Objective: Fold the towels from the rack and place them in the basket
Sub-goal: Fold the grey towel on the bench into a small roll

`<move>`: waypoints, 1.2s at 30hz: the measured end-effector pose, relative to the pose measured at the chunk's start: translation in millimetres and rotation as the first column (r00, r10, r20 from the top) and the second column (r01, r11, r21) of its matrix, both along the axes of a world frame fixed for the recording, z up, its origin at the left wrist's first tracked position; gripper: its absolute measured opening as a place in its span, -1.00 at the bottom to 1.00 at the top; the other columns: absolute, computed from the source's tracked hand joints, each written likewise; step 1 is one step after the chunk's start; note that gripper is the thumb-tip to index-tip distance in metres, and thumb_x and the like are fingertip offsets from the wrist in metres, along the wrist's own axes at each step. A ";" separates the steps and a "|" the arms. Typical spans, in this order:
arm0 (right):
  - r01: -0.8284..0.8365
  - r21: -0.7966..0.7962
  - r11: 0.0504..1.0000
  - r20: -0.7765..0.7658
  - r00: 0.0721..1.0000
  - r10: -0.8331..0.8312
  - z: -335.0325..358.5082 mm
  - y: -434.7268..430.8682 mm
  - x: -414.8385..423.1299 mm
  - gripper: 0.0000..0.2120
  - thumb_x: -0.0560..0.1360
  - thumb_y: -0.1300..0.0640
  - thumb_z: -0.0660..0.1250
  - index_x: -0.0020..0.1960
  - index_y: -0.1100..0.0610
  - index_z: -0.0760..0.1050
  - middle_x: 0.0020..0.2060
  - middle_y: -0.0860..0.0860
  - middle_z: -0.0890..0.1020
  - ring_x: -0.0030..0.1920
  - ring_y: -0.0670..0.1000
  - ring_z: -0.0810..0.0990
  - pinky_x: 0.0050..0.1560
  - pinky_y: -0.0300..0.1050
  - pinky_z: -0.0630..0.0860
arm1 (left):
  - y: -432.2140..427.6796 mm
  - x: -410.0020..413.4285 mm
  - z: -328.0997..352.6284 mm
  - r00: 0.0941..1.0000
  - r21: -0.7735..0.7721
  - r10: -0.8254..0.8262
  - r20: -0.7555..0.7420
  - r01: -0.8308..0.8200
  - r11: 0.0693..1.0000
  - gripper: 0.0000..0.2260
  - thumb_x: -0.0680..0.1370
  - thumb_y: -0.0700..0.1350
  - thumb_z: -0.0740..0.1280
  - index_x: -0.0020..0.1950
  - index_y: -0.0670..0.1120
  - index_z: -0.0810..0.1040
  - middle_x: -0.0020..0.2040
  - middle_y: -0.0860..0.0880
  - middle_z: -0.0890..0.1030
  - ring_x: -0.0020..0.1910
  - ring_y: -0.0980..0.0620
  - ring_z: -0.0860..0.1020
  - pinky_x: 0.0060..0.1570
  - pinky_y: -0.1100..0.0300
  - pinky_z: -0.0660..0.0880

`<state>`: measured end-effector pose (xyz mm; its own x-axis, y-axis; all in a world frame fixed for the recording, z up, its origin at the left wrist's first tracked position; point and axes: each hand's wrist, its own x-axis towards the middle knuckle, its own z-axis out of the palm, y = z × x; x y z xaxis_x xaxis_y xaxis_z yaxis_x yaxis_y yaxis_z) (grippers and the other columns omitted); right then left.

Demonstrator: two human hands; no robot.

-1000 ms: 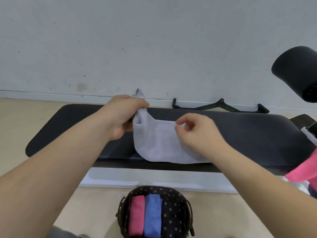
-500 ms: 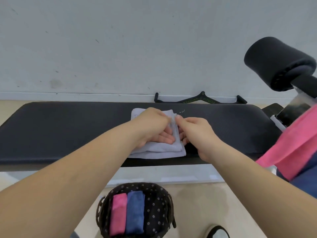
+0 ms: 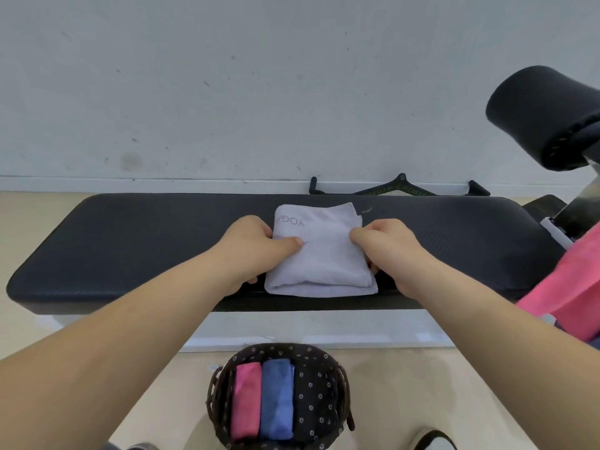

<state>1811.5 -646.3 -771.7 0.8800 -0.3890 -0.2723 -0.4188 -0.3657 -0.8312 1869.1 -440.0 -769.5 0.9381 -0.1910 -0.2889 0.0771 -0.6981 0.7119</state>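
Observation:
A pale grey towel (image 3: 324, 254) lies folded into a small rectangle on the black padded bench (image 3: 146, 241). My left hand (image 3: 256, 245) grips its left edge, thumb on top. On the opposite edge my right hand (image 3: 386, 245) pinches the cloth. Below the bench, on the floor, stands a dark woven basket (image 3: 324, 384) with a dotted lining. It holds a folded pink towel (image 3: 246, 404) and a folded blue towel (image 3: 277, 397) side by side on its left side. A pink towel (image 3: 565, 287) hangs at the right edge of view.
A black padded roller (image 3: 545, 115) on a metal frame sticks out at the upper right. Behind the bench a black handle bar (image 3: 399, 190) lies against the grey wall. A shoe tip (image 3: 431, 440) shows at the bottom right on the beige floor.
The grey towel was held up and open a second ago. It now lies folded flat on the bench, and both hands have moved apart to its left and right edges.

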 end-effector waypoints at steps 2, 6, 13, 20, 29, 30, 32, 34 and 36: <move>-0.015 -0.093 0.996 0.020 1.000 0.017 -3.1 -0.7 0.3 -0.91 0.58 0.11 0.28 -0.10 0.08 0.42 -0.21 0.11 0.42 -0.25 0.09 0.39 -0.32 -0.08 0.39 | -4.4 -0.7 -3.4 1.000 -0.022 -0.004 -0.010 0.004 1.000 -0.61 0.49 0.19 0.47 -0.04 -0.15 0.58 -0.17 -0.07 0.64 -0.32 -0.05 0.56 -0.37 0.14 0.50; -0.055 -0.219 0.974 -0.011 0.998 0.054 -4.6 -2.4 3.0 -0.85 0.62 0.04 0.29 -0.07 0.08 0.42 -0.23 0.12 0.45 -0.31 0.10 0.41 -0.47 -0.14 0.38 | -10.1 -1.6 -2.8 0.996 -0.133 0.006 -0.093 -0.018 0.991 -0.72 0.50 0.05 0.50 -0.02 -0.15 0.61 -0.11 -0.11 0.70 -0.18 -0.08 0.68 -0.26 0.09 0.66; -0.078 -0.586 0.806 0.122 0.976 0.183 3.7 0.6 1.8 -0.45 0.41 -0.24 0.46 0.28 -0.05 0.39 0.09 -0.10 0.50 0.07 -0.01 0.54 -0.01 -0.01 0.52 | -1.1 2.0 9.8 0.986 -0.185 -0.003 -0.165 -0.028 0.982 -0.80 0.54 -0.10 0.43 0.10 -0.17 0.58 0.00 -0.18 0.70 -0.21 -0.08 0.64 -0.34 0.16 0.58; -0.456 -0.543 0.705 -0.119 0.873 0.473 -25.6 22.8 0.2 0.02 0.22 -0.56 0.05 0.62 -0.20 0.16 0.62 -0.03 0.10 0.61 0.09 0.03 0.60 0.08 0.05 | 1.1 2.2 20.1 0.991 -0.244 0.021 -0.134 -0.054 0.968 -0.87 0.54 -0.10 0.42 0.02 -0.10 0.55 -0.11 -0.09 0.66 -0.25 -0.02 0.63 -0.43 0.23 0.51; -0.389 -0.614 0.687 -0.094 0.900 0.426 -17.8 33.2 6.9 -0.11 0.13 -0.59 0.36 0.40 -0.38 0.25 0.15 -0.09 0.26 0.21 0.02 0.25 0.30 -0.03 0.20 | -16.6 -11.0 27.4 0.993 -0.317 0.074 -0.094 -0.100 0.943 -0.68 0.49 -0.04 0.49 0.15 -0.15 0.55 0.02 -0.14 0.72 -0.19 0.00 0.68 -0.29 0.17 0.57; -0.380 -0.634 0.673 -0.095 0.902 0.421 -16.6 35.1 5.8 -0.14 0.12 -0.60 0.36 0.36 -0.37 0.29 0.10 -0.09 0.27 0.16 0.02 0.26 0.26 -0.03 0.21 | -19.5 -12.0 28.0 0.994 -0.321 0.077 -0.079 -0.098 0.942 -0.65 0.47 -0.02 0.50 0.16 -0.15 0.55 0.02 -0.13 0.72 -0.15 -0.01 0.70 -0.22 0.14 0.60; -0.375 -0.666 0.645 -0.104 0.903 0.417 -15.3 36.2 2.7 -0.15 0.03 -0.63 0.28 0.24 -0.30 0.37 0.02 -0.09 0.26 0.10 0.01 0.29 0.19 -0.03 0.24 | -26.0 -14.4 27.0 0.997 -0.303 0.069 -0.023 -0.073 0.950 -0.64 0.44 0.01 0.52 0.14 -0.07 0.55 0.00 -0.07 0.70 -0.06 0.00 0.70 -0.08 0.08 0.62; -0.400 -0.581 0.708 -0.069 0.892 0.447 -13.6 30.1 -0.7 -0.30 0.02 -0.56 0.28 0.06 -0.25 0.43 0.00 -0.10 0.28 0.04 -0.05 0.38 0.13 -0.10 0.33 | -33.6 -16.8 24.3 0.996 -0.236 0.029 0.078 -0.010 0.972 -0.69 0.45 0.02 0.51 0.12 -0.01 0.53 -0.05 0.01 0.65 -0.06 0.05 0.66 -0.02 0.09 0.62; -0.419 -0.406 0.812 0.033 0.881 0.471 -12.5 16.7 -2.6 -0.62 0.18 -0.32 0.45 -0.11 -0.17 0.49 0.00 -0.07 0.34 -0.08 -0.15 0.45 -0.03 -0.31 0.41 | -42.0 -19.9 24.0 0.985 -0.171 -0.008 0.172 0.038 0.985 -0.74 0.48 0.01 0.48 0.10 0.00 0.53 -0.10 0.04 0.63 -0.08 0.08 0.64 0.01 0.07 0.62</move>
<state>1808.8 -629.6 -784.3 0.9981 0.0048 -0.0615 -0.0347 -0.7805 -0.6242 1849.1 -482.0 -745.5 0.9654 -0.2461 -0.0860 -0.0703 -0.5634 0.8232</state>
